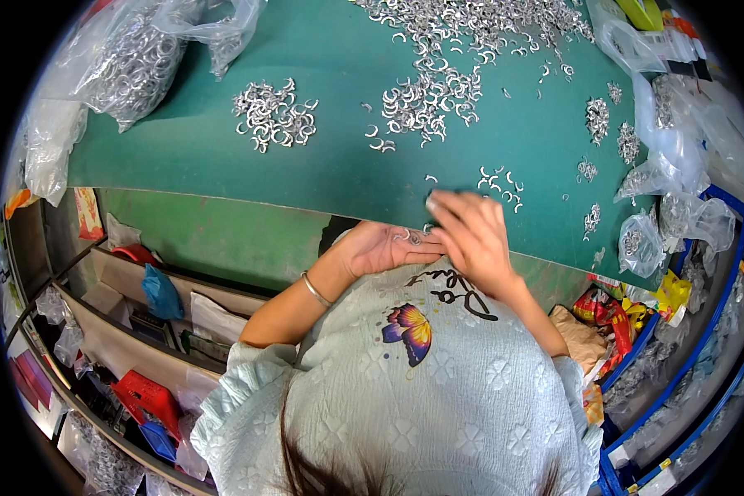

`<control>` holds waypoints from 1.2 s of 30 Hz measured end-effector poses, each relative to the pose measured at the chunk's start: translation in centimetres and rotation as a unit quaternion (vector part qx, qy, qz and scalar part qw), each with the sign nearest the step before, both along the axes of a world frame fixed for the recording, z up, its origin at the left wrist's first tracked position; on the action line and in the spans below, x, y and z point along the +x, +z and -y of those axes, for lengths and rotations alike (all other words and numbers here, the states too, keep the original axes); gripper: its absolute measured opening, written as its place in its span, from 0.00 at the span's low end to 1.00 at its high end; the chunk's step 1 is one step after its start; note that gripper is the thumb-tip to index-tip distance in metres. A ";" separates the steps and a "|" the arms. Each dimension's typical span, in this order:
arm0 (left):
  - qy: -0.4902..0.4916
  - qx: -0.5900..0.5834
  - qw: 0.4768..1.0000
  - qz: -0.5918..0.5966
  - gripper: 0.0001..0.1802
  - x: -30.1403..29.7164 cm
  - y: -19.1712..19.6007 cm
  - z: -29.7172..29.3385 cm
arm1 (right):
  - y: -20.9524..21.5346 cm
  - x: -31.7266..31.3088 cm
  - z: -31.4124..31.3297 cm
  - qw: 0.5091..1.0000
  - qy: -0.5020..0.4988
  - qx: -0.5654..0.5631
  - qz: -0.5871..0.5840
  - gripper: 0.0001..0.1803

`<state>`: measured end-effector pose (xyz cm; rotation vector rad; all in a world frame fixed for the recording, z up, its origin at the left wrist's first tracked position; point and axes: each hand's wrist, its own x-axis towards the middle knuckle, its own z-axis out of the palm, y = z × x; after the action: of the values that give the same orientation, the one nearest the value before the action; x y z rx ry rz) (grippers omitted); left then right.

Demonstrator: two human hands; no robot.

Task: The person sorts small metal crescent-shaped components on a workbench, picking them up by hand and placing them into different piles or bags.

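My left hand lies palm up just below the table's front edge, with a few small silver crescent-shaped metal pieces in its cupped palm. Over the edge, my right hand reaches across the left fingertips, its fingers stretched out and slightly blurred. I see nothing held in it. One crescent piece lies on the table just beyond the right fingertips, and a loose scatter of crescents is close to its right. Farther back sit a small pile of crescents on the left and a larger pile in the middle.
The green tabletop carries a big heap of crescents at the far edge. A clear bag of metal rings stands far left. Small clusters of metal parts and plastic bags line the right side. Below left is an open drawer.
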<state>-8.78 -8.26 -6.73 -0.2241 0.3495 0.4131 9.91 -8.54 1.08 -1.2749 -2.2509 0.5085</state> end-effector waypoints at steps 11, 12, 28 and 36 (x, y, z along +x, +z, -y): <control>0.010 0.002 0.999 -0.045 0.22 0.2 1.1 0.0 | -1.3 0.4 2.6 0.997 0.036 -0.001 -0.067 0.17; 0.018 -0.007 1.000 -0.004 0.21 0.0 0.5 0.0 | -1.3 0.6 2.9 0.997 0.047 -0.009 -0.055 0.16; 0.034 0.038 0.989 -0.141 0.15 -1.4 0.2 1.1 | -0.6 -4.0 -2.0 0.993 -0.040 -0.040 0.103 0.29; 0.022 0.028 0.991 -0.132 0.20 -1.7 0.8 0.7 | -0.5 -3.0 -1.5 0.987 0.040 -0.055 0.147 0.28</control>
<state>-10.53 -8.95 -5.97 -0.1221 0.5939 0.4962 6.91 -7.05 0.62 -1.3977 -2.5569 0.5078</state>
